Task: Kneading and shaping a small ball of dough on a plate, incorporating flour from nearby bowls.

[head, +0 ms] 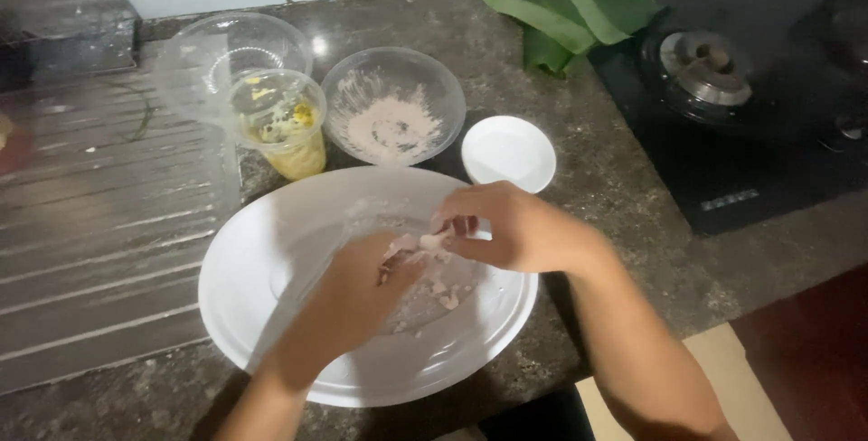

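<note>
Steel draining board at far left; next, a plastic cup (pixel 287 125) and floured bowl (pixel 393 105). Over the white plate (pixel 271 251) my left hand (pixel 357 301) cups the meat (pixel 418 249) to steady it, while my right hand (pixel 506 229) pinches it. Farther right: saucer (pixel 508 152), leaves (pixel 570 7), burner (pixel 705 70).

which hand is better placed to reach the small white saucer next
Probably the right hand: it sits at the large white plate's far edge, just below the small white saucer. The left hand is lower, mid-plate, touching the pinkish food scraps.
</note>
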